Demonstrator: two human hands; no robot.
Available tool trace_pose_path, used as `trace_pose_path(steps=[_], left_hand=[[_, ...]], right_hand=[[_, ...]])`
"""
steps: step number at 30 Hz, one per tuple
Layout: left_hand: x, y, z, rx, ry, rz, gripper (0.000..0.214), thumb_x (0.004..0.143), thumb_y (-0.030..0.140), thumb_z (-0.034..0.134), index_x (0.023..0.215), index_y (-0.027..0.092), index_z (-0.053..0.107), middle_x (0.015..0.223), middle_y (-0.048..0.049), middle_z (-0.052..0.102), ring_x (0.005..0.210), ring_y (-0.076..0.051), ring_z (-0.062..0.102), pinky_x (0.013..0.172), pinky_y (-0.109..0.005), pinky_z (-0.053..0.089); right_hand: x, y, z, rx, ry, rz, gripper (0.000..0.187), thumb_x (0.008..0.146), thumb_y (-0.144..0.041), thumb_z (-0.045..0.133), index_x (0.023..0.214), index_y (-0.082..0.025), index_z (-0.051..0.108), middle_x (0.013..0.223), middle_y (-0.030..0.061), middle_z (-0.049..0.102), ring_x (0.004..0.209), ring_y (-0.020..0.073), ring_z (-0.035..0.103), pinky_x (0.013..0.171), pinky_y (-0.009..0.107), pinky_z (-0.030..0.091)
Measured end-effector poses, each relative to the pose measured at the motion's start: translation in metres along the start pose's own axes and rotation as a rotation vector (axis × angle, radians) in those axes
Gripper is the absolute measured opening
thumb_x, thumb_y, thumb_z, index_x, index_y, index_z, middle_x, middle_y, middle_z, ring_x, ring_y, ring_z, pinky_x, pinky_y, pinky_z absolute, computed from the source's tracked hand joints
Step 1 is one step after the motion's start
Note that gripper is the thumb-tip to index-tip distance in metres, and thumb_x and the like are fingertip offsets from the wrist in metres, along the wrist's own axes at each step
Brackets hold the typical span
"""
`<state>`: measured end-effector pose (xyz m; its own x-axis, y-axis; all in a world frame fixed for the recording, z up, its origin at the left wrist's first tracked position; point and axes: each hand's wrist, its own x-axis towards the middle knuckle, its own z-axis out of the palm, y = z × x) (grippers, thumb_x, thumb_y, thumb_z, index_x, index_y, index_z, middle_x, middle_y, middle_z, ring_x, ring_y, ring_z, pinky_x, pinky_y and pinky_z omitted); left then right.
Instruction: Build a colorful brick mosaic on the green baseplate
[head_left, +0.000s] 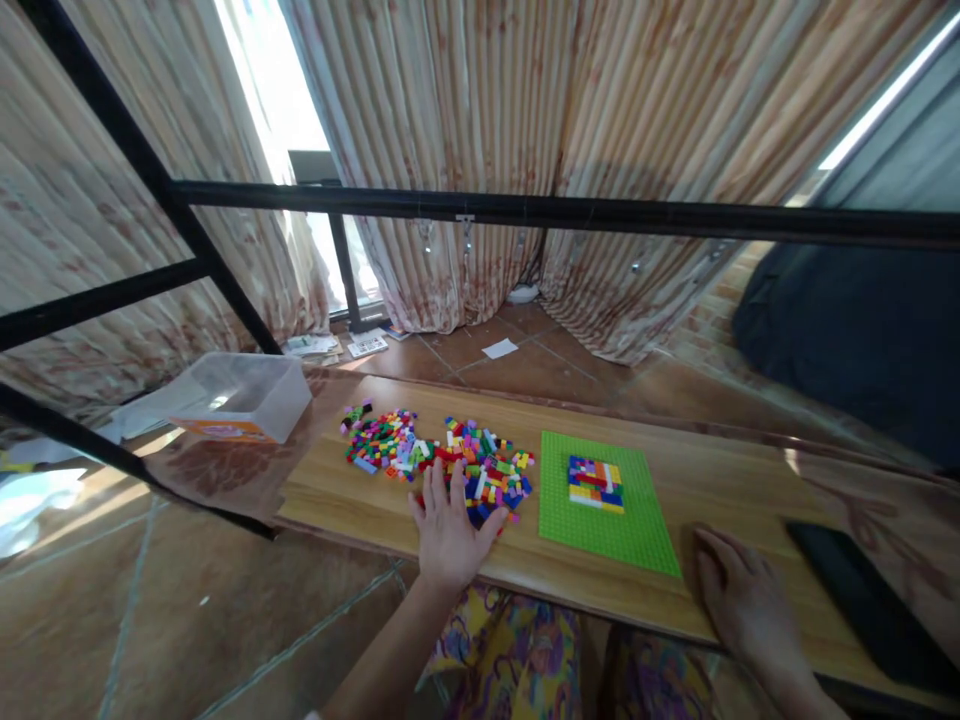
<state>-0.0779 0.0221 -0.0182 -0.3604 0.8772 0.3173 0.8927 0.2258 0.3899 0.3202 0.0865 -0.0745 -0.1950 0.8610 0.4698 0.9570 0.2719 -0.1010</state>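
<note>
My left hand (450, 535) lies palm down over the near edge of a pile of small coloured bricks (487, 465). Its fingers are spread and touch or hover just above the bricks; whether any are pinned beneath cannot be seen. To the right of the pile sits a bright green baseplate (641, 535). A flat block of joined bricks (596, 484) in blue, red, yellow and white stands on it. Beyond the plate's right edge my right hand (742, 595) rests on the wooden board, fingers loosely bent and the thumb apart, with no brick visible in it.
A second heap of bricks (382, 440) adjoins the pile on its left. A clear plastic box (289, 405) stands off the wooden board's (337, 510) left end. At far right lies a dark flat object (862, 590). A black metal rail (510, 207) crosses in front of the curtains.
</note>
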Motion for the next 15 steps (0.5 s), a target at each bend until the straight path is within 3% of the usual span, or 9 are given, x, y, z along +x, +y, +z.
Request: trace_pose_path(steps=[10,12,15], left_hand=[[-0.001,-0.003,-0.007,0.004,-0.055,0.071,0.099,0.069,0.066,0.064,0.148,0.021,0.026,0.153,-0.021,0.026,0.139,-0.04,0.026,0.107,-0.067,0.019],[-0.002,-0.005,-0.007,0.008,-0.075,0.096,0.1,0.067,0.064,0.067,0.148,0.022,0.026,0.153,-0.0205,0.025,0.139,-0.04,0.026,0.106,-0.067,0.019],[-0.002,-0.007,-0.006,0.034,-0.081,0.117,0.097,0.067,0.061,0.068,0.146,0.021,0.03,0.153,-0.021,0.025,0.139,-0.04,0.025,0.106,-0.068,0.019]], right_hand=[[-0.001,-0.008,-0.011,0.103,0.023,0.068,0.038,0.088,-0.042,0.038,0.108,-0.019,0.062,0.111,0.0127,0.064,0.103,0.0287,0.059,0.093,0.047,0.047],[-0.023,-0.014,-0.019,0.168,0.054,0.143,0.036,0.087,-0.043,0.041,0.106,-0.021,0.062,0.111,0.0117,0.065,0.101,0.0293,0.061,0.089,0.047,0.05],[-0.079,-0.024,-0.038,0.214,0.17,0.23,0.038,0.086,-0.042,0.044,0.117,-0.027,0.06,0.115,0.0131,0.063,0.105,0.0338,0.061,0.087,0.055,0.051]])
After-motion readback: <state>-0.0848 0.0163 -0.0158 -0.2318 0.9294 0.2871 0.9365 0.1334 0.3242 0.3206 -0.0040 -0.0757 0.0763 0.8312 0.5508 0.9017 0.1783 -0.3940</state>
